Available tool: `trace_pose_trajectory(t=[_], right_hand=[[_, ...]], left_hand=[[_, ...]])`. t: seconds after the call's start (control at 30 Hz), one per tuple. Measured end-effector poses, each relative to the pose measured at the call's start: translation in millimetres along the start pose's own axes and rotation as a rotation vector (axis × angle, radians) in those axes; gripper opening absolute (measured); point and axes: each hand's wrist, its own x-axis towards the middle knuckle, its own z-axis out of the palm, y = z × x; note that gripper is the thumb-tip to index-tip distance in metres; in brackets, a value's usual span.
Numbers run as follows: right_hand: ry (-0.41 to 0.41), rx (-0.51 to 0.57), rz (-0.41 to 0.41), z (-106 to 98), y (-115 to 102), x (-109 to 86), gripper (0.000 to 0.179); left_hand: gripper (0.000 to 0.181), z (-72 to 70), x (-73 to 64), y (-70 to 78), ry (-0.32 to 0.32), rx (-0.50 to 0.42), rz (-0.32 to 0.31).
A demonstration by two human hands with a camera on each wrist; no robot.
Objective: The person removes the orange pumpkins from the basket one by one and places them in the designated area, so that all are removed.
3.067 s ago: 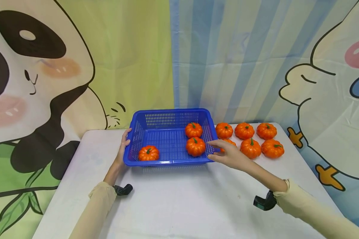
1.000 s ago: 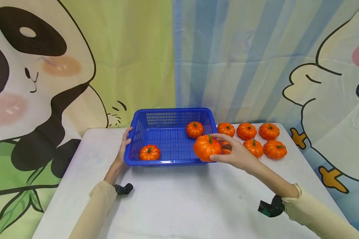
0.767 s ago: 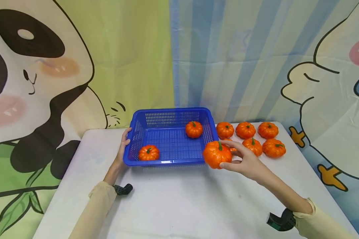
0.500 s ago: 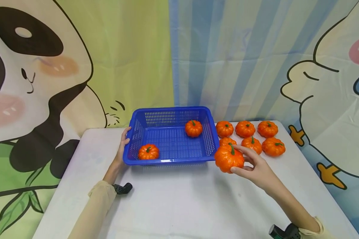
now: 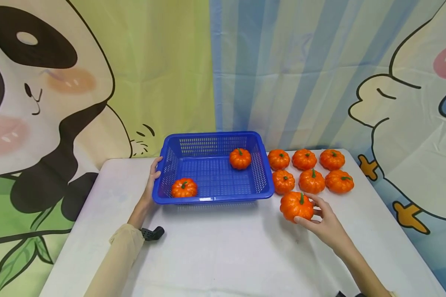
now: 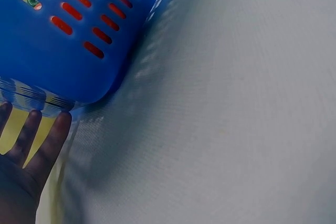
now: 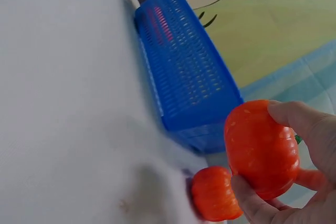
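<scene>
My right hand (image 5: 328, 225) holds a small orange pumpkin (image 5: 296, 207) with a green stem by its side, thumb at the front and fingers behind. The pumpkin is in the air over the table, right of the blue plastic basket (image 5: 212, 199). In the right wrist view the held pumpkin (image 7: 261, 150) shows large, with another pumpkin (image 7: 214, 193) below it. My left hand (image 5: 151, 181) rests against the basket's left side; in the left wrist view its straight fingers (image 6: 52, 142) touch the wall. Inside the basket lie one pumpkin (image 5: 240, 159) at back right and another (image 5: 184, 188) at front left.
Several pumpkins stand in two rows right of the basket, among them a front-row pumpkin (image 5: 283, 182) near its corner and one (image 5: 339, 181) at the right end. The white table (image 5: 223, 251) ends at the back against a printed curtain (image 5: 171, 74).
My right hand has taken the pumpkin from the front right of the basket and carried it over the rim, right and toward me. The left hand stays at the basket's side.
</scene>
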Motion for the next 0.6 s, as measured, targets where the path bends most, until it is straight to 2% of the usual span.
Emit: trace_pose_trajectory(t=[0.23,0.6], right_hand=[[-0.026,-0.033,0.018,12.2,15.7,10.5,0.086],[0.009,-0.090,-0.098,19.1,27.0,27.8,0.081]], left_hand=[[0.056,1.7,-2.3,1.9,-0.015,-0.051,-0.002],[0.056,3.4,-3.3,4.9,-0.011,-0.038,-0.007]])
